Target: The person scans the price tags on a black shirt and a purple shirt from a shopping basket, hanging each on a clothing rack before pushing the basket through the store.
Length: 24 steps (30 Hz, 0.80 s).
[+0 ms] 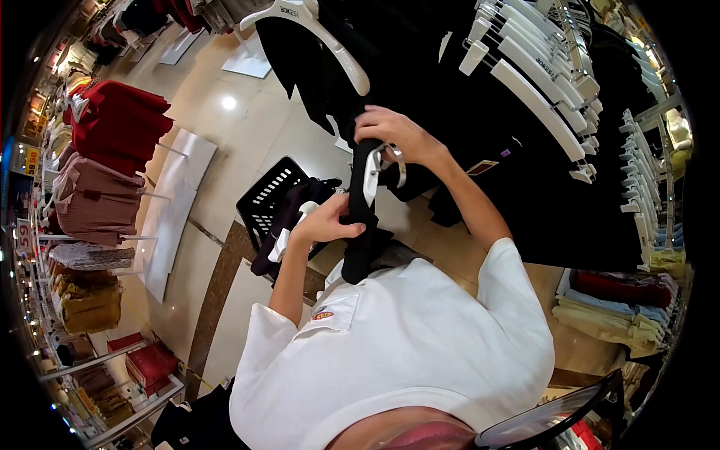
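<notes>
Close in front of my chest is a black garment (363, 244) on a white hanger (370, 178), seen from above. My left hand (330, 223) pinches its near shoulder, the thumb lying across the black cloth. Towards its far end, the bent fingers of my right hand (397, 135) grip the cloth, with the hanger's hook by the wrist. Just beyond my right hand hangs a large white hanger (330, 41) with black clothing under it. Below and left of my left hand stands a black basket (271, 182) holding dark clothes and white hangers.
White hangers (536, 94) with black clothes fill a rack at front right. Red tops (124, 124) and pink tops (101, 199) hang along the left, above a white platform (176, 217). Folded trousers (615, 304) lie at right. Tiled floor (225, 135) shows between the racks.
</notes>
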Motion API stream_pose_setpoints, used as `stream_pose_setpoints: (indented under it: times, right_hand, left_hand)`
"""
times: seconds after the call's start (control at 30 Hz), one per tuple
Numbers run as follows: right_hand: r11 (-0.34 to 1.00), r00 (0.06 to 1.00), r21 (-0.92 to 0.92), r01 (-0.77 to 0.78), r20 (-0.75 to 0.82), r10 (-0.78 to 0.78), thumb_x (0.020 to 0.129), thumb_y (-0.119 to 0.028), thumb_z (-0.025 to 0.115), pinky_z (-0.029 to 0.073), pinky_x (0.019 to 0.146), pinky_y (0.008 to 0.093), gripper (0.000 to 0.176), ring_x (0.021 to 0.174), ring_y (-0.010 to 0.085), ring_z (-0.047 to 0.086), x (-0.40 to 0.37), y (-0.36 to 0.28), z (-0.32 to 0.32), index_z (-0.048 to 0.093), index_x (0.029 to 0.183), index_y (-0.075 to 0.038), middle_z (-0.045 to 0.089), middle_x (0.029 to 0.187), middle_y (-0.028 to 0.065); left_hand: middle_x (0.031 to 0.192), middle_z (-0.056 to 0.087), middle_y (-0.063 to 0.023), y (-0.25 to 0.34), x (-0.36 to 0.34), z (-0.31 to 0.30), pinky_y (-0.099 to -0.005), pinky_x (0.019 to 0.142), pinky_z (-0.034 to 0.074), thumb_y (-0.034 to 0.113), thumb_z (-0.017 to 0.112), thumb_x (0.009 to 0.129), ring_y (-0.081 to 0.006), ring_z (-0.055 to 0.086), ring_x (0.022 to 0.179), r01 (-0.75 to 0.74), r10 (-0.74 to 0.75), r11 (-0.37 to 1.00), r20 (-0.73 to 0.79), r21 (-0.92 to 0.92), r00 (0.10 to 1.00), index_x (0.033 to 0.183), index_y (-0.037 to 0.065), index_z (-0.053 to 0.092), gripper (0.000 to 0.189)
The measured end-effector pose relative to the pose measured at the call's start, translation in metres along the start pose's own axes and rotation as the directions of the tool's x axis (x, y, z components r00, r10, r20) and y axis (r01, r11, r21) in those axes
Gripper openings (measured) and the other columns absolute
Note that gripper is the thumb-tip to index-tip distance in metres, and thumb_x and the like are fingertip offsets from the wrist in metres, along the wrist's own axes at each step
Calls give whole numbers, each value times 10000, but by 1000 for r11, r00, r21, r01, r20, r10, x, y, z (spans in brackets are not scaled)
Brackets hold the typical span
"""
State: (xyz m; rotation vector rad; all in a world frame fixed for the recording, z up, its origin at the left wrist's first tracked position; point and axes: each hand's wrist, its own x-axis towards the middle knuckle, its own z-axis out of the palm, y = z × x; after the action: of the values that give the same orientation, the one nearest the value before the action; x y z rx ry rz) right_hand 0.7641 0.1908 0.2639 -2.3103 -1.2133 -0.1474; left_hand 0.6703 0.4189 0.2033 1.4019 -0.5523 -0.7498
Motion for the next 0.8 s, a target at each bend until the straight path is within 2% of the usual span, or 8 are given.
stream_pose_setpoints:
  times: [0.03,0.1,0.23,0.33,0.47,0.57,0.63,0.8]
  right_hand:
    - [999,999,17,-47,-18,47,513,16,695,470,858,371,367,889,287,570,-1,-5,-3,600,863,-44,578,895,77]
    - [998,997,4,-58,-44,58,613,-5,684,468,729,359,233,826,287,567,-14,-3,-1,622,827,-71,586,816,66]
    - [973,978,114,-199,-32,204,586,-31,701,449,624,392,220,728,323,571,-51,-13,5,573,765,-42,577,753,101]
    - [925,917,92,-368,-126,378,587,-72,722,439,584,366,227,684,324,581,-81,-25,7,574,755,-37,577,704,115]
    - [741,710,147,-655,-216,670,618,-100,746,438,563,344,210,619,298,587,-95,-59,-17,593,745,-31,599,666,110]
    - [650,607,185,-737,-241,757,634,-131,770,442,571,334,233,605,285,579,-107,-61,-24,600,759,-29,594,654,115]
    - [700,648,229,-676,-267,713,674,-219,797,458,617,332,319,621,271,577,-116,-59,-30,596,820,-19,603,679,120]
    - [714,667,176,-678,-260,698,774,-282,729,454,626,336,370,666,272,582,-134,-73,-49,548,971,-27,622,765,127]
  left_hand:
    - [839,554,8,3,0,-1,-235,688,440,105,696,718,-75,495,759,-5,4,1000,50,18,999,960,-9,550,305]
    - [727,512,-13,-4,-2,-9,-240,604,399,148,709,701,-84,451,677,-43,40,988,28,146,999,900,-15,551,302]
    - [586,454,-79,15,-6,-16,-270,522,374,201,707,690,-143,430,561,-104,58,927,135,361,989,902,-40,552,356]
    - [671,539,-67,47,-7,-15,-264,588,424,188,693,719,-123,494,615,-4,-35,855,65,518,997,949,-19,568,334]
    - [782,604,-185,57,12,-10,-362,655,468,182,710,727,-334,598,720,-62,158,703,-70,708,985,936,-23,582,320]
    - [870,632,-168,69,38,-6,-396,712,475,189,688,772,-353,600,819,-35,212,557,-102,830,972,970,7,584,289]
    - [875,615,-145,60,60,-8,-395,719,462,132,691,755,-350,580,842,-156,383,607,-114,780,917,949,14,592,247]
    - [872,617,-131,69,100,-11,-378,729,459,88,703,720,-325,581,840,-273,445,572,-12,774,895,961,11,594,276]
